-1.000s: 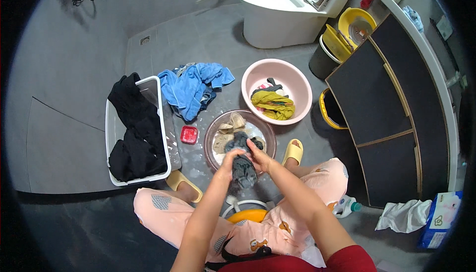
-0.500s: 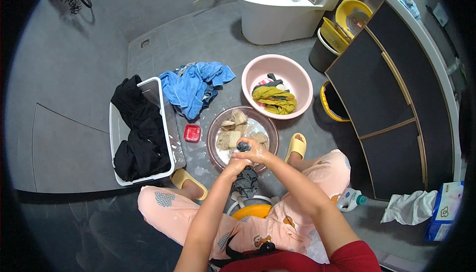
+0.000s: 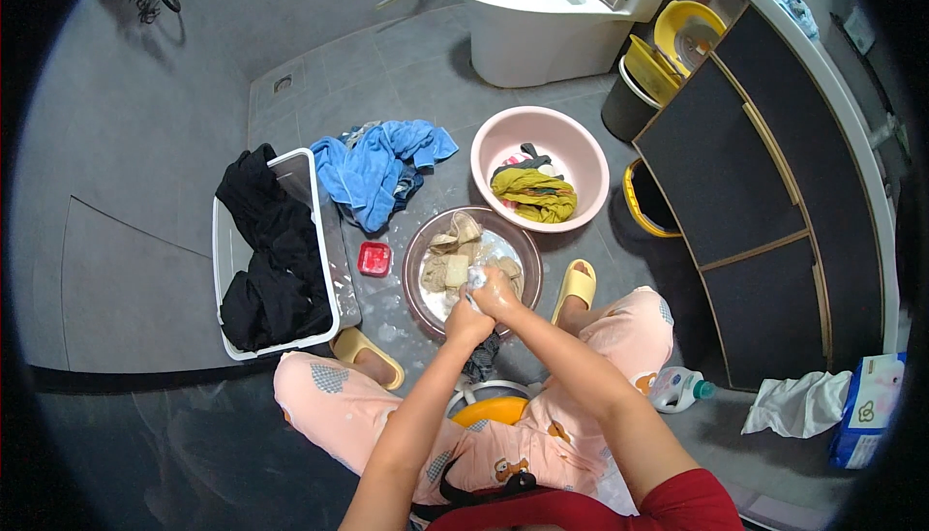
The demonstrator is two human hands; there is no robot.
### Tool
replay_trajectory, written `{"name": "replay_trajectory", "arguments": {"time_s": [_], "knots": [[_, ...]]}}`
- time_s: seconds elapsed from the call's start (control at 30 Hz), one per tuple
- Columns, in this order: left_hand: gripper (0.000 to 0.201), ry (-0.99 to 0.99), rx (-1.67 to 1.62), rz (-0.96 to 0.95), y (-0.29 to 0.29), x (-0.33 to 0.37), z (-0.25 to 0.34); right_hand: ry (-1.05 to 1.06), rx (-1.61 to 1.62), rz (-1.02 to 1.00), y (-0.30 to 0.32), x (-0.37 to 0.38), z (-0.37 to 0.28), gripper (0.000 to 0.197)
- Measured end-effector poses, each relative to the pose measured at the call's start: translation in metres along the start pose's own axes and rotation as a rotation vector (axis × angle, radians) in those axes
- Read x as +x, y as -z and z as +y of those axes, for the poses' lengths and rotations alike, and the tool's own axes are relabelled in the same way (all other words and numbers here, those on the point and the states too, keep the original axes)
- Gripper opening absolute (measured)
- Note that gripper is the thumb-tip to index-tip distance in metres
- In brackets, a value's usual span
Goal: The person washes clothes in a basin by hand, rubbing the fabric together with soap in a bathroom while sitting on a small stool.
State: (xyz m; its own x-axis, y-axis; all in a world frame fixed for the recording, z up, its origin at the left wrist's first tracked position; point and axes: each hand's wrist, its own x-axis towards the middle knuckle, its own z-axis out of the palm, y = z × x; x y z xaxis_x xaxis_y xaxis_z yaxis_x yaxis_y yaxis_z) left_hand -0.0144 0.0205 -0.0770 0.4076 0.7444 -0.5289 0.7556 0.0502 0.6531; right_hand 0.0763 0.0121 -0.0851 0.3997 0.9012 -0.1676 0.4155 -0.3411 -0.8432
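Over the near side of a brown-rimmed basin (image 3: 417, 300), both my hands grip a dark grey sock-like cloth (image 3: 481, 362). My left hand (image 3: 470, 322) is closed round it, lower and nearer to me. Just beyond, my right hand (image 3: 495, 293) is closed too, with white suds at its fingers. The cloth's loose end hangs toward me below the fists; its gripped part is hidden. Wet beige cloths (image 3: 455, 236) lie in sudsy water in the basin. Among them sits a pale squarish block (image 3: 457, 271), which looks like a soap bar.
A pink basin (image 3: 490, 128) holds an olive cloth (image 3: 534, 194). Blue clothes (image 3: 373, 178) lie on the floor, near a red dish (image 3: 374, 259). Black clothes (image 3: 276, 289) fill a white-rimmed basket (image 3: 341, 303). A bottle (image 3: 677, 390) stands by my right knee; a dark cabinet (image 3: 764, 308) is at right.
Both fists have moved closer together and the right one has turned. Less of the grey cloth shows below them, and its far tip is now hidden.
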Motion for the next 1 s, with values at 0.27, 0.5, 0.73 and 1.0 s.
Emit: {"name": "replay_trajectory", "arguments": {"time_s": [0.27, 0.5, 0.73, 1.0], "knots": [[0.073, 0.005, 0.039, 0.021, -0.001, -0.001, 0.002, -0.039, -0.116, 0.115, -0.001, -0.002, -0.010, 0.017], [0.071, 0.015, -0.056, 0.046, -0.008, 0.020, -0.004, -0.011, -0.108, 0.130, -0.008, 0.008, 0.018, 0.036], [0.066, 0.051, -0.938, 0.144, -0.020, 0.092, -0.043, -0.351, 0.507, -0.360, 0.007, -0.002, 0.041, 0.078], [0.059, 0.083, -1.211, -0.156, -0.024, 0.102, -0.011, -0.418, 0.774, 0.121, 0.049, 0.050, 0.055, 0.074]]}}
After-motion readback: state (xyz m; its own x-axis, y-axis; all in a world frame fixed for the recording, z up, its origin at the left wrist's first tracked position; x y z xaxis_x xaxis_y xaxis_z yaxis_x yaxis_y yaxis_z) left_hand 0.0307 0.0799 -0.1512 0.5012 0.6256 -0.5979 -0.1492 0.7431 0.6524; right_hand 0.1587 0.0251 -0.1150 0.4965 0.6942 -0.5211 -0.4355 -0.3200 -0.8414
